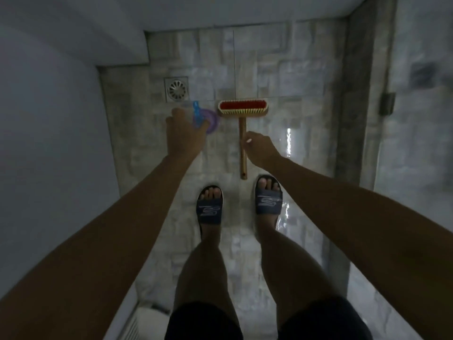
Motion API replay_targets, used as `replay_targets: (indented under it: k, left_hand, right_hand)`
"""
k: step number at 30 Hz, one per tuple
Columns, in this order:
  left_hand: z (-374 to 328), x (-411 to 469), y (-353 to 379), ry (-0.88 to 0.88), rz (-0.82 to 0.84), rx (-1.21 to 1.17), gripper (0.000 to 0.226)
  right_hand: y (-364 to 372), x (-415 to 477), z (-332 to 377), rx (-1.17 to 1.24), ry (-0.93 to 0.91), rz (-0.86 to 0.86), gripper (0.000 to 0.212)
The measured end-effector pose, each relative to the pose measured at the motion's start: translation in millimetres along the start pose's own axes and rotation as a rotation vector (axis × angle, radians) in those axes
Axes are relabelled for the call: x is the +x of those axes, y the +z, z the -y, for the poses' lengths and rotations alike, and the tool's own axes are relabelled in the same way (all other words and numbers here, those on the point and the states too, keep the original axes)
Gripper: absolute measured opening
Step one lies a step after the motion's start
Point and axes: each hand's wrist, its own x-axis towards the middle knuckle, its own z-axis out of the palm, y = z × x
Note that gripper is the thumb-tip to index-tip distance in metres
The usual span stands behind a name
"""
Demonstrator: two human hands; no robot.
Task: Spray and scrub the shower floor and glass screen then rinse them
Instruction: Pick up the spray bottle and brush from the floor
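Note:
I look straight down at the wet grey-tiled shower floor [269, 77]. My left hand [183, 128] grips a spray bottle [203, 117] with a blue trigger and a purple body, held above the floor near the drain. My right hand [257, 148] is closed on the wooden handle of a scrub brush [242, 110]. Its head, with red and yellow bristles, is at the floor in front of my feet. The glass screen [416, 143] stands along the right side.
A square metal drain [177, 89] sits in the floor's far left corner. White walls close the left and far sides. A dark hinge [386, 104] is on the glass. My two feet in dark slides [209, 207] stand on the wet tiles.

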Motion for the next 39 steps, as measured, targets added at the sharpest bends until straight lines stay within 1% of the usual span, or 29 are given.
replay_targets:
  k: [2,5,7,9,11,14,17,19,21,23,25,27,28,29,30,31,34,36,39]
  left_hand:
    - [10.1,19.1,23.7,-0.007,0.039,0.003,0.071]
    - [26.0,54.1,57.7,-0.018,0.047,0.021,0.075]
    - [36.8,66.3,70.7,-0.008,0.029,0.059,0.068]
    - [46.6,79.4,80.8,0.012,-0.016,0.074,0.053]
    - [51.8,88.8,84.6,0.023,-0.07,0.074,0.044]
    - [51.4,98.3,82.8,0.038,-0.108,0.09,0.04]
    - [47.9,97.9,76.0,0.022,-0.094,0.075,0.038]
    - [47.5,94.7,69.5,0.009,-0.08,0.089,0.036]
    - [44.8,89.5,61.2,0.013,-0.066,0.069,0.031]
    - [40.3,78.8,46.1,0.011,-0.053,0.045,0.029]
    - [37.1,69.7,31.0,0.009,-0.037,0.014,0.028]
    - [30.6,51.8,3.4,0.007,-0.023,-0.002,0.029]
    - [31.5,47.9,1.9,0.008,-0.021,-0.009,0.03]
    - [28.4,40.9,-5.4,-0.002,-0.022,-0.027,0.029]
    - [21.6,29.9,-21.9,-0.007,-0.03,-0.049,0.027]
    - [17.2,17.3,-33.1,-0.019,-0.019,-0.053,0.025]
    - [-0.1,-16.8,-77.1,-0.015,-0.035,-0.114,0.022]
    - [-14.0,-47.8,-120.0,-0.02,-0.04,-0.137,0.024]
    - [-29.2,-89.3,-174.7,-0.034,-0.048,-0.196,0.021]
  right_hand:
    - [25.9,25.9,-19.6,-0.106,0.032,0.081,0.027]
    - [61.9,68.8,-46.6,-0.207,0.076,0.137,0.029]
    - [79.5,86.3,-62.6,-0.21,0.14,0.149,0.027]
    - [96.8,104.0,-80.4,-0.248,0.161,0.16,0.031]
    - [102.4,109.2,-87.2,-0.257,0.13,0.178,0.031]
    - [96.6,108.6,-83.2,-0.266,0.064,0.191,0.027]
    - [86.5,102.3,-75.0,-0.317,0.016,0.207,0.034]
    - [77.7,93.3,-68.3,-0.33,-0.084,0.201,0.04]
    - [67.0,80.7,-60.3,-0.276,-0.162,0.181,0.048]
    - [52.3,68.3,-46.5,-0.214,-0.238,0.086,0.049]
    - [33.6,64.0,-29.7,-0.104,-0.274,-0.055,0.038]
    - [2.2,49.3,2.8,0.129,-0.218,-0.19,0.022]
    - [-7.3,50.8,6.9,0.28,-0.157,-0.239,0.017]
    - [-19.1,48.2,14.4,0.377,-0.092,-0.24,0.016]
    - [-35.2,36.7,28.9,0.422,-0.051,-0.219,0.019]
    - [-43.7,25.2,38.6,0.402,-0.033,-0.194,0.021]
    - [-71.7,-16.5,81.8,0.411,-0.069,-0.157,0.023]
    - [-92.9,-58.1,123.0,0.42,-0.104,-0.128,0.025]
    - [-119.7,-110.9,174.1,0.425,-0.207,-0.092,0.027]
